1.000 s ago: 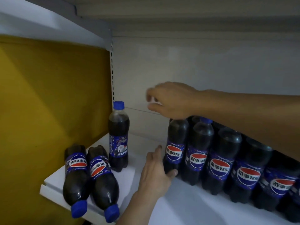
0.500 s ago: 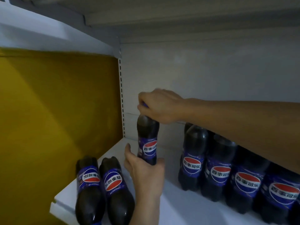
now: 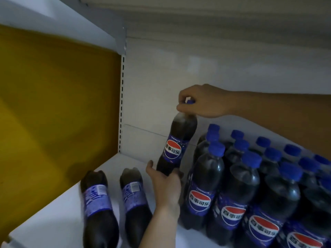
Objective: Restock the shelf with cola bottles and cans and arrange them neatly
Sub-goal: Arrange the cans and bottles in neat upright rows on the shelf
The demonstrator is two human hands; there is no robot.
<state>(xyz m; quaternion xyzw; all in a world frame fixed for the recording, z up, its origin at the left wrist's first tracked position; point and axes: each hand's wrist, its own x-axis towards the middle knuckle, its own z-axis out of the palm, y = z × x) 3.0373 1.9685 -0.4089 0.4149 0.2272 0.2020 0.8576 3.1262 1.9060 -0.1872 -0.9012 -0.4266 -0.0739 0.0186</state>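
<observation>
A dark cola bottle [image 3: 176, 142] with a blue cap stands tilted on the white shelf [image 3: 53, 217], just left of the standing rows. My right hand [image 3: 200, 102] pinches its cap from above. My left hand [image 3: 164, 183] cups its base, thumb on the left side and fingers on the right. Several upright cola bottles [image 3: 250, 185] with blue caps fill the shelf's right side in rows. Two more cola bottles [image 3: 114, 206] lie on their sides at the front left, bases pointing to the back.
A yellow side panel [image 3: 53, 108] closes the left end of the shelf. The white back wall [image 3: 179, 68] has a slotted upright [image 3: 122, 104] at its left edge. Another shelf board [image 3: 71, 20] hangs overhead.
The held bottle has moved right, close to the standing rows, and now leans. Both hands have kept their hold on it. The view has shifted, so more upright bottles show.
</observation>
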